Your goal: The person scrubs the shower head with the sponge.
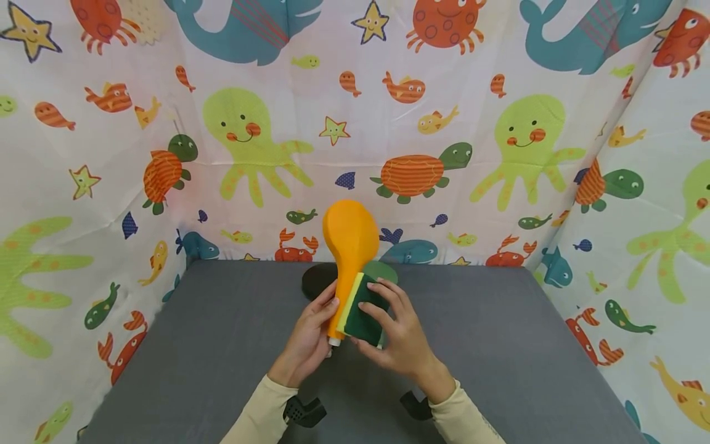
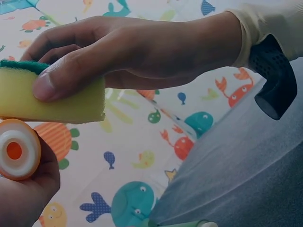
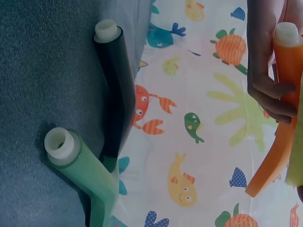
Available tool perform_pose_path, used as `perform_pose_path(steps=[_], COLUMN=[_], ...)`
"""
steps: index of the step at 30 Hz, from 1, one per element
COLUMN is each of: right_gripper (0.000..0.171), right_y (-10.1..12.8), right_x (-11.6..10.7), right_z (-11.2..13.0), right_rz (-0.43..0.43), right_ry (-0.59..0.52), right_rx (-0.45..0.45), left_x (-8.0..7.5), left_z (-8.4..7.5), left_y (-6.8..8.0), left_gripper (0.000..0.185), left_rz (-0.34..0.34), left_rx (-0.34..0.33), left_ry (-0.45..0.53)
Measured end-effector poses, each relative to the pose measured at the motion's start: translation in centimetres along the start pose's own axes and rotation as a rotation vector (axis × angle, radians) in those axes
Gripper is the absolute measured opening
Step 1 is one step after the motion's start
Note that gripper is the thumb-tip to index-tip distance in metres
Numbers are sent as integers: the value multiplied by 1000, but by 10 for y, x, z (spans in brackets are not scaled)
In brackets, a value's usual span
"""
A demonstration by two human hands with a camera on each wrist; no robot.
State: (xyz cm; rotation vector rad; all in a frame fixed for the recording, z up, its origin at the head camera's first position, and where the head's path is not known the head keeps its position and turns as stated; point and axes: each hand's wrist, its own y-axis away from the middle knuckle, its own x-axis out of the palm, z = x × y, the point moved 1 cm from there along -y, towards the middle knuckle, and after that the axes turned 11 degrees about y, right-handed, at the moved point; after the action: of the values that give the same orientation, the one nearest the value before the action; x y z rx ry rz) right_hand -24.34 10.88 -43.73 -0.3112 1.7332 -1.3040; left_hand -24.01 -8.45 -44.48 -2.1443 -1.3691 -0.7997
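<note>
Closest to me, two cream sleeves reach out over the grey worktop (image 1: 222,345), and both hands meet above its middle. The left hand (image 1: 307,342) has its fingers curled round the handle of an orange paddle-shaped utensil (image 1: 349,243), holding it upright with the broad head raised and the white-capped handle end pointing down. The right hand (image 1: 402,336) grips a sponge (image 1: 363,308), yellow foam with a dark green scouring face, thumb on one side and fingers over the other, pressed against the orange utensil's neck just above the left hand's grip. By my reckoning the wiping is under way near the handle, with the wide head not yet reached; I cannot tell how clean any part is. Just behind the hands, a black utensil (image 3: 116,90) and a green utensil (image 3: 87,172) of the same shape lie side by side on the worktop, apparently untouched. Beyond them a sea-creature cloth (image 1: 266,142) with octopuses, turtles and whales walls in the back and both sides.
</note>
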Motion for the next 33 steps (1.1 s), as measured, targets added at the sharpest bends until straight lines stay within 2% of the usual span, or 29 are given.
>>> perform_pose_path(steps=[6,13,19,29,33], right_gripper=[50,48,48,49,49], right_y=[0,0,2,3,2], right_x=[-2,0,2,-5,-5], right_z=[-2,3,2,-11,-11], right_rz=[2,-3,10,21,13], right_ry=[6,-19,-4,1,-7], right_rx=[29,-38,-54,0,-9], left_x=[2,1,-1,-1,0], left_z=[2,0,0,5,5], left_y=[-1,-1,-2,-2,-2], left_gripper=[47,51,49,50,50], left_rz=[7,-10,-45,-62,-59], left_rx=[-7,21,4,-22,-17], left_ry=[1,-2,-18,-135,-139])
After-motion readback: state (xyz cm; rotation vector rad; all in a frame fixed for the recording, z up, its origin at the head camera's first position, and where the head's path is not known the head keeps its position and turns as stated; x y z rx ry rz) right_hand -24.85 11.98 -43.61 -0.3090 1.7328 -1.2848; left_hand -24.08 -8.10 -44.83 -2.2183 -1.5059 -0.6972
